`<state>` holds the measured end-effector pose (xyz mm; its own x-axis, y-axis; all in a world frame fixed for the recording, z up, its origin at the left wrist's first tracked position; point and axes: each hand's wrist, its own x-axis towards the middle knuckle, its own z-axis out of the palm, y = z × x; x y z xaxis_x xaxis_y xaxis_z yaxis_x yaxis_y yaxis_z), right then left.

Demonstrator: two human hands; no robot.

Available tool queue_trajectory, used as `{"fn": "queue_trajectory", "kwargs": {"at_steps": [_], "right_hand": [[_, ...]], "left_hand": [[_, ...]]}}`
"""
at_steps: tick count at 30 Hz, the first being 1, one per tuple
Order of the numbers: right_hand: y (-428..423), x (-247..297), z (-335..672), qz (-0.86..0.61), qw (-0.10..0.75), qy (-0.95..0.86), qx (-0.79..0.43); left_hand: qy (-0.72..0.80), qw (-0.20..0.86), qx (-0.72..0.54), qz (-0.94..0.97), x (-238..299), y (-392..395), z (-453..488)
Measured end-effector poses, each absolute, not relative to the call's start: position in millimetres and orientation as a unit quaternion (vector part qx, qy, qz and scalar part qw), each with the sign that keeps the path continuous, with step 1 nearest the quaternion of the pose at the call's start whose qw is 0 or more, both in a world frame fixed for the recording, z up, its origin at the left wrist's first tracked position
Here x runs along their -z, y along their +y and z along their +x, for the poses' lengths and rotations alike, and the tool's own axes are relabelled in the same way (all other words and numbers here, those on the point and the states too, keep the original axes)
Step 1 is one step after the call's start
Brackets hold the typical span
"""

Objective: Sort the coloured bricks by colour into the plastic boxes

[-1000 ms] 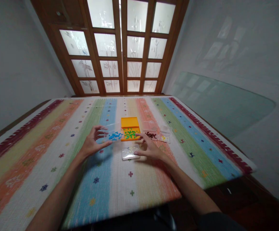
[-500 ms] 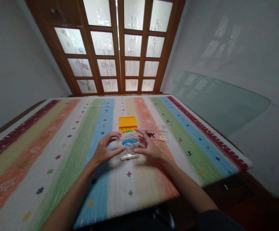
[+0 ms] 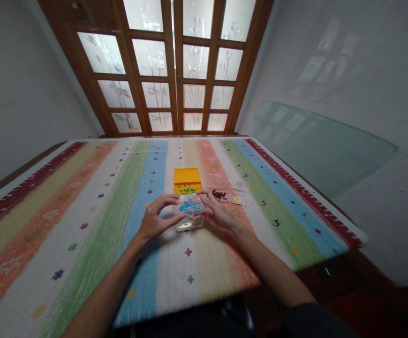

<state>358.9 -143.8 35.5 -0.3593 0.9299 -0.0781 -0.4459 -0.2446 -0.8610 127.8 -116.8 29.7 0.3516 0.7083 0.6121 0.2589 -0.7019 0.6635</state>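
Observation:
Between my two hands is a small clear plastic box (image 3: 190,205) with several blue pieces inside. My left hand (image 3: 158,217) grips its left end, thumb low and fingers along the top. At the right end, my right hand (image 3: 218,213) holds it with the index finger on the upper edge and other fingers curled beneath. A second clear case (image 3: 189,226) lies on the cloth just below the held box. Right behind it sits an open yellow box (image 3: 186,176), with small green pieces (image 3: 187,189) in its near half, partly hidden by the held box.
Right of my hands stand a clear box with dark red-brown pieces (image 3: 219,194) and another with yellow pieces (image 3: 238,198). A striped cloth (image 3: 94,253) covers the table. Wood-framed glass doors (image 3: 176,70) rise behind; a glass pane (image 3: 320,141) leans on the right wall.
My right hand's lower fingers have moved under the held box, and its thumb has shifted. The box's face now tilts more toward me and the blue pieces look blurred. The view has shifted slightly.

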Motion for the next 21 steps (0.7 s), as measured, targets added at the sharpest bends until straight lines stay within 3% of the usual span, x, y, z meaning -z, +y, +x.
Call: {"fn": "queue_trajectory", "kwargs": {"at_steps": [21], "right_hand": [[-144.8, -30.1, 354.1, -0.358, 0.507, -0.409, -0.670]], "left_hand": [[0.314, 0.214, -0.477, 0.793, -23.0, -116.0, 128.7]]}}
